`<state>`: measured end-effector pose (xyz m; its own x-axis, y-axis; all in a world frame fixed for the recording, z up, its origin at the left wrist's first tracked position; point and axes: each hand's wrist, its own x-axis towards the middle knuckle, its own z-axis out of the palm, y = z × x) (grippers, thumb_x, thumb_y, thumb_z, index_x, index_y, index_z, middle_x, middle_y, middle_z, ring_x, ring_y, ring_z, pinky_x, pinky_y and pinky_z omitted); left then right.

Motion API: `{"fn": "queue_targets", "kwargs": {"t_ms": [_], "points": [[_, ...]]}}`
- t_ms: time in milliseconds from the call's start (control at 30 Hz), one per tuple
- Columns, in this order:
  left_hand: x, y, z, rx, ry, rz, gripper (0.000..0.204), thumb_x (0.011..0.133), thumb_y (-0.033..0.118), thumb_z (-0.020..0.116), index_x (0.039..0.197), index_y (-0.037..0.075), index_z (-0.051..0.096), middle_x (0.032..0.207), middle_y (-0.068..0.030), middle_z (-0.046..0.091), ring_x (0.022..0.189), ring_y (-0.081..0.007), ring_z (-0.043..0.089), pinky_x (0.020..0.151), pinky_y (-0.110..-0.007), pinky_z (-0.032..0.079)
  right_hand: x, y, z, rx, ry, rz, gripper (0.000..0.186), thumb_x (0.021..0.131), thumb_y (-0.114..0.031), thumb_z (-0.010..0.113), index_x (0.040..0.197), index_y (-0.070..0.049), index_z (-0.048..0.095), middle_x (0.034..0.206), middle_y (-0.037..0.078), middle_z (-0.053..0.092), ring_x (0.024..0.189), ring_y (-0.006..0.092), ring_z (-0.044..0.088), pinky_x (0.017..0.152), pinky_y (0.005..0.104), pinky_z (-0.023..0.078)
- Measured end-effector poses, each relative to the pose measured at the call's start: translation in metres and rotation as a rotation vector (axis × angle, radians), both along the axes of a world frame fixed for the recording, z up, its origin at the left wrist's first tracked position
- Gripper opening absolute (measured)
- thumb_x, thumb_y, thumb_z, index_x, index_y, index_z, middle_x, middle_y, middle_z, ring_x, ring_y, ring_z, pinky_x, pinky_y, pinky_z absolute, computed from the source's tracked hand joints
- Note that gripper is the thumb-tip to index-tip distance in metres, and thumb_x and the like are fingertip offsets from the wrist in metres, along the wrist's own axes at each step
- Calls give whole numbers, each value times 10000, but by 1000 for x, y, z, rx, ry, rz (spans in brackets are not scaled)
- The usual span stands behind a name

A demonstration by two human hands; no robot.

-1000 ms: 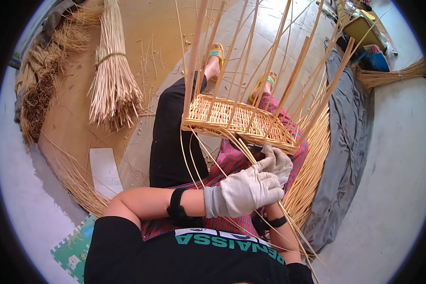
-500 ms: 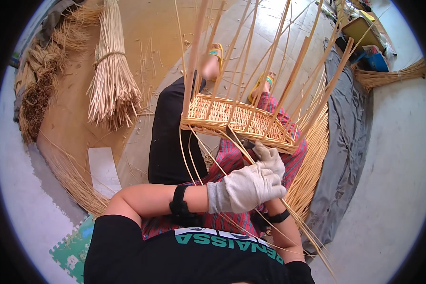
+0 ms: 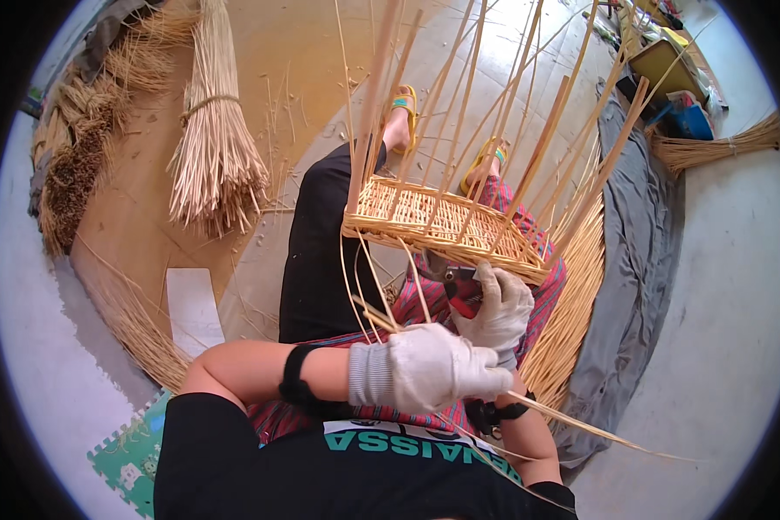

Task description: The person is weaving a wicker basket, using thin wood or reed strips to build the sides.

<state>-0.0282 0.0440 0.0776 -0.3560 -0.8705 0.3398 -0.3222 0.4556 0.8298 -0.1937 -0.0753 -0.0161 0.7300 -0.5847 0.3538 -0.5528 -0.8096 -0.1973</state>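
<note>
A shallow woven wicker basket (image 3: 442,217) with tall upright stakes rests across my knees. My right hand (image 3: 498,303), in a white work glove, is closed on pruning shears (image 3: 464,293) with red and black handles, just below the basket's near edge. Nearer to me, my gloved left hand (image 3: 442,368) grips a few wicker rods (image 3: 572,419). Their blunt ends stick out on its left side, apart from the basket, and their thin tips trail off to the right. Several other rods hang from the basket's near edge towards my left hand. The shears' blades are partly hidden.
A tied bundle of pale rods (image 3: 217,147) lies at the far left, with darker bundles (image 3: 82,169) beyond it. Long rods (image 3: 572,321) lie on grey cloth (image 3: 637,286) at my right. A white board (image 3: 194,308) and scattered offcuts are on the floor.
My left hand has moved down and left, drawing the rods away from the basket's edge, their blunt ends now free. The shears have dropped back slightly from the edge.
</note>
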Motion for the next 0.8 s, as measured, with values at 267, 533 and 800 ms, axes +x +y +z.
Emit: {"fn": "queue_targets", "kwargs": {"t_ms": [267,533,800], "points": [[16,9,21,25,70,3,384,845,32,669,1213,130,626,893,-73,663,747,-310,699,615,-403,568,34,-9,16,161,168,154,753,656,-330,896,1343,-145,650,915,47,621,884,265,638,804,449,496],[54,-19,58,279,987,631,131,1101,182,523,1145,69,574,791,-8,621,621,-51,578,532,-208,459,3,-77,122,-78,311,156,666,677,-263,842,1311,-177,656,1139,46,614,1084,273,594,972,466,447],[106,-3,72,-98,688,864,200,1111,188,500,1241,66,591,889,-17,637,557,-13,402,508,-151,349,28,-93,122,-180,535,281,604,689,-217,831,1268,-181,665,1032,89,634,1004,289,640,908,465,497]]}}
